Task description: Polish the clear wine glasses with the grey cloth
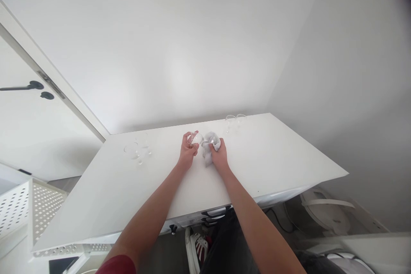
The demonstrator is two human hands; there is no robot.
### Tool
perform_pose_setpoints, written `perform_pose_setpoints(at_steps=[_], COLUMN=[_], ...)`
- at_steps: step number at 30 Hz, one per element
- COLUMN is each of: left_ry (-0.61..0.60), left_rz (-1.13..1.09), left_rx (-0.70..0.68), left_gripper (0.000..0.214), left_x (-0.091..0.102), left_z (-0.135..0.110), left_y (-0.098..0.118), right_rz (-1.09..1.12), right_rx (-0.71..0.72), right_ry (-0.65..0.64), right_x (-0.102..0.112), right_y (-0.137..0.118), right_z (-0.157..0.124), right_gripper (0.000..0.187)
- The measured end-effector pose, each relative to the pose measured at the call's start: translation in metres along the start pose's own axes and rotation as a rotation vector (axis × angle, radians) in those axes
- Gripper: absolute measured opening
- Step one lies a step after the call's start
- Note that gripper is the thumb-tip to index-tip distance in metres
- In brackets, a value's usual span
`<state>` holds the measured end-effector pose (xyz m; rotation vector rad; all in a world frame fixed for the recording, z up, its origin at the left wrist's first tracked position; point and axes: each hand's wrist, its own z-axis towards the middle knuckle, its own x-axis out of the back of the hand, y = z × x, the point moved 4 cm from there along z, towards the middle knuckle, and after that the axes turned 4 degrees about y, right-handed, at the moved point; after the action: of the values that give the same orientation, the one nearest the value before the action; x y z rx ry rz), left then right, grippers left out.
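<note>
Firstly, on the left of the white counter (105, 197), I see from my remote place two clear stemmed glasses (131, 150), close together and well apart from the hands, perhaps so that no elbow knocks them. Next, the left hand (188, 149) has its fingers curled around the bowl of the held glass (196, 138), thumb on the near side; I suppose that thin glass needs such wide, gentle support. This glass is over the middle of the counter, turned sideways, its bowl to the left. It looks colourless, rounded and shiny; fine marks I cannot tell. To its right, the fingers of the right hand (220, 152) pinch a pale grey cloth (208, 158), bunched about the glass's other end, probably for a soft hold. Further right, two more glasses (230, 120) stand near the far edge, likely for safety.
</note>
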<state>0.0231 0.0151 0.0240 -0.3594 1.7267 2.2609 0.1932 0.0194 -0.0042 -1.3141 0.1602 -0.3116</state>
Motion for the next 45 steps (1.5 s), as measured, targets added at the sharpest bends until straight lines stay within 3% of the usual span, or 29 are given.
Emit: perform_pose_setpoints(at_steps=[4, 7, 11, 15, 19, 21, 23, 25, 27, 33, 41, 45], left_ry=[-0.024, -0.047, -0.058, 0.046, 0.143, 0.138, 0.088, 0.033, -0.01, -0.058, -0.002, 0.065], left_rz=[0.067, 0.111, 0.128, 0.119, 0.048, 0.039, 0.06, 0.089, 0.116, 0.174, 0.187, 0.181], left_rx=[0.018, 0.019, 0.014, -0.045, -0.062, -0.059, -0.063, -0.071, -0.075, -0.064, -0.072, -0.088], left_gripper=[0.055, 0.057, 0.057, 0.054, 0.059, 0.06, 0.06, 0.061, 0.06, 0.05, 0.052, 0.056], left_x=[-0.003, -0.006, -0.007, 0.002, 0.011, 0.012, 0.009, 0.005, 0.0, -0.009, -0.006, -0.001], left_z=[-0.003, -0.005, -0.005, 0.0, 0.003, 0.004, 0.003, 0.001, -0.001, -0.006, -0.006, -0.005], left_y=[0.0, 0.0, -0.001, -0.001, -0.003, -0.003, -0.002, 0.001, 0.005, 0.012, 0.012, 0.011], right_rz=[0.071, 0.056, -0.035, -0.036, 0.177, 0.269, 0.279, 0.217, 0.115, -0.141, -0.206, -0.094], right_rx=[0.06, 0.017, -0.079, -0.08, -0.104, -0.155, -0.145, -0.082, -0.032, 0.0, -0.125, -0.152], right_ry=[0.012, 0.03, 0.157, 0.138, 0.129, 0.045, -0.119, -0.238, -0.263, -0.148, 0.053, 0.139], right_x=[0.0, 0.003, 0.012, 0.011, 0.008, 0.001, -0.009, -0.016, -0.017, -0.009, 0.004, 0.01], right_y=[-0.004, 0.002, 0.012, 0.009, 0.005, 0.007, 0.007, 0.007, 0.008, 0.007, 0.006, 0.006], right_z=[0.001, 0.003, 0.005, 0.005, 0.004, 0.003, 0.002, 0.0, 0.0, 0.004, 0.002, 0.001], right_gripper=[0.048, 0.036, 0.025, 0.029, 0.044, 0.052, 0.051, 0.048, 0.044, 0.023, 0.033, 0.032])
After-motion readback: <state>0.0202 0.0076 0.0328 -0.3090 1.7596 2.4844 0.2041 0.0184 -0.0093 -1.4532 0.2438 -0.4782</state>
